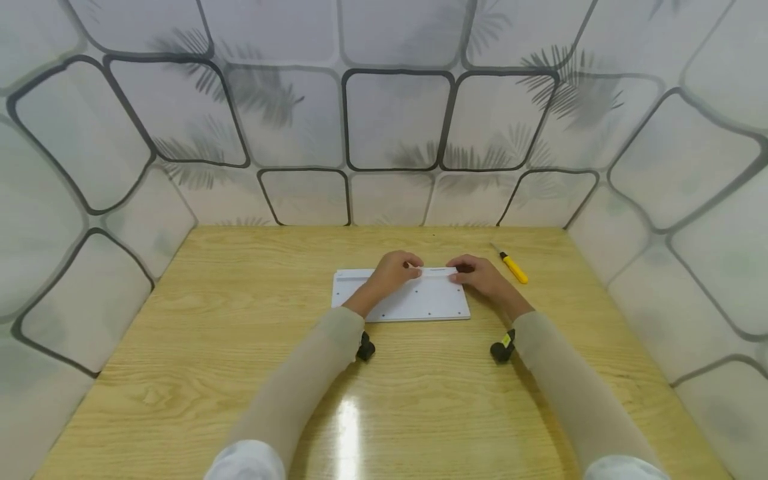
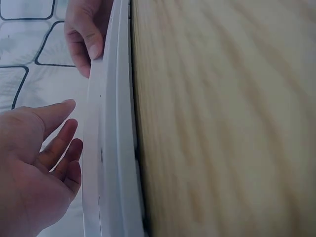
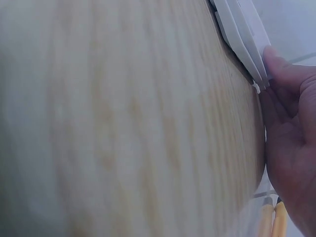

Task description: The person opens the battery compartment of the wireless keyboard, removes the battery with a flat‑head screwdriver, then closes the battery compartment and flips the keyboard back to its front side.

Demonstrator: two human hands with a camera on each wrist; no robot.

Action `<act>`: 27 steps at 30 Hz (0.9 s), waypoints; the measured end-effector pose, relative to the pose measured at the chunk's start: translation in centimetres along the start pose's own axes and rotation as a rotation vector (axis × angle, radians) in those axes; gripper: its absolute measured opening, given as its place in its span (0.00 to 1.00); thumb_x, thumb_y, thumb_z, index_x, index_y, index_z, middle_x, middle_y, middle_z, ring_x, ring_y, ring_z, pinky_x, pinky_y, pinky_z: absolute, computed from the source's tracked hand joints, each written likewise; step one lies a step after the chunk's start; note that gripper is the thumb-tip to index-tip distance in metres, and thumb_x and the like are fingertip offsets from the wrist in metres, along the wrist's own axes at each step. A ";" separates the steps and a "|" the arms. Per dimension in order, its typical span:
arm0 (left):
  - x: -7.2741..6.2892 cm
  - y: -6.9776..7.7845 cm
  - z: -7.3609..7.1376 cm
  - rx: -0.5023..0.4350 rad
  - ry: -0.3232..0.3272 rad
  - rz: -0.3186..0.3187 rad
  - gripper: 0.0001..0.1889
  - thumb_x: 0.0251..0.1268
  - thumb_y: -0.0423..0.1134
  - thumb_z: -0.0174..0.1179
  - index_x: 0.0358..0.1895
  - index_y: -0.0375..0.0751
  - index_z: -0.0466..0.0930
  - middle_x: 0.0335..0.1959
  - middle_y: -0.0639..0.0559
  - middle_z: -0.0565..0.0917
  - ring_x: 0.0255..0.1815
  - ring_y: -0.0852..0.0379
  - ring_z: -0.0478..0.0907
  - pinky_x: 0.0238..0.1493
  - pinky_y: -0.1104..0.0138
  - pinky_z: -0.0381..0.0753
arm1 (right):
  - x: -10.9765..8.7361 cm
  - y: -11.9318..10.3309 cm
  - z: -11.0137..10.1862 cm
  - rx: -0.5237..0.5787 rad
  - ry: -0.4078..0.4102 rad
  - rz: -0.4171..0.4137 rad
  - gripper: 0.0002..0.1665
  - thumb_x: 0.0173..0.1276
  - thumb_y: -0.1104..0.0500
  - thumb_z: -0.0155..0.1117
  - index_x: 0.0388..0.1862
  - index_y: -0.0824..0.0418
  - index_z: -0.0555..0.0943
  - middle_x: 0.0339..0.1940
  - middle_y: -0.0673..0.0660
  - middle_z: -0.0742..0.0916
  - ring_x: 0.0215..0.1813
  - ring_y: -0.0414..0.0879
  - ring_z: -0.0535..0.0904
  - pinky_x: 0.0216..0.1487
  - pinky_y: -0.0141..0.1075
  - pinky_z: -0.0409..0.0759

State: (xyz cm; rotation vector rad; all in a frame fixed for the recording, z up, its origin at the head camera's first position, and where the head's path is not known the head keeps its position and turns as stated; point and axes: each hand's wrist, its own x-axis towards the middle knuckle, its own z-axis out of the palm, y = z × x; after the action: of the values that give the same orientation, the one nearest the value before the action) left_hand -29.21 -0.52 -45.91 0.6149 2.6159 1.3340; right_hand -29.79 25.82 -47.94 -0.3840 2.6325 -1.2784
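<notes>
Both wrist views blur the wooden table (image 2: 222, 123), cropping each hand.

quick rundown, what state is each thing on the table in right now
white panel: flat on the table, underside with small holes up
white strip: along the panel's far edge, pinched at both ends
left hand: pinching the strip
right hand: pinching the strip
yellow screwdriver: lying loose, untouched
</notes>
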 end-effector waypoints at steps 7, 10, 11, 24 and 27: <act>1.8 0.7 1.1 0.046 -0.041 0.000 0.13 0.72 0.40 0.63 0.55 0.42 0.86 0.55 0.48 0.85 0.49 0.53 0.79 0.47 0.63 0.79 | 0.1 0.0 -0.2 0.012 0.002 -0.010 0.22 0.70 0.52 0.70 0.59 0.59 0.81 0.61 0.61 0.82 0.61 0.55 0.76 0.68 0.52 0.70; 2.2 0.7 1.6 0.067 -0.043 -0.008 0.12 0.71 0.41 0.63 0.53 0.46 0.87 0.54 0.51 0.86 0.47 0.55 0.80 0.46 0.64 0.79 | 0.0 0.0 -0.2 0.024 0.003 -0.017 0.22 0.69 0.53 0.70 0.59 0.60 0.81 0.60 0.62 0.83 0.61 0.56 0.76 0.67 0.52 0.71; 2.3 0.7 1.7 0.074 -0.042 -0.010 0.12 0.71 0.42 0.64 0.53 0.47 0.87 0.53 0.52 0.86 0.47 0.56 0.80 0.46 0.64 0.80 | 0.0 0.0 -0.2 0.027 0.004 -0.017 0.22 0.69 0.54 0.71 0.58 0.60 0.81 0.60 0.62 0.83 0.61 0.57 0.76 0.67 0.52 0.71; 3.0 0.4 2.1 0.072 -0.069 0.009 0.11 0.71 0.41 0.64 0.52 0.46 0.88 0.51 0.51 0.88 0.53 0.54 0.82 0.54 0.61 0.80 | 0.0 -0.2 -0.1 0.019 0.011 -0.009 0.23 0.70 0.54 0.70 0.60 0.62 0.81 0.60 0.63 0.83 0.62 0.57 0.76 0.67 0.52 0.71; 3.0 0.4 2.1 0.075 -0.071 0.018 0.11 0.71 0.41 0.64 0.52 0.45 0.88 0.51 0.51 0.88 0.53 0.54 0.82 0.53 0.62 0.80 | 0.1 -0.1 0.0 0.031 0.014 -0.003 0.22 0.69 0.54 0.70 0.59 0.61 0.81 0.60 0.62 0.83 0.61 0.56 0.76 0.67 0.51 0.71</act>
State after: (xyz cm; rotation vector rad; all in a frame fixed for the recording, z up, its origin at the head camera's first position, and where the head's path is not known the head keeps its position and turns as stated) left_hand -31.23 2.50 -46.70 0.6860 2.6193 1.1999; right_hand -29.84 25.77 -47.87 -0.3755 2.6210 -1.3254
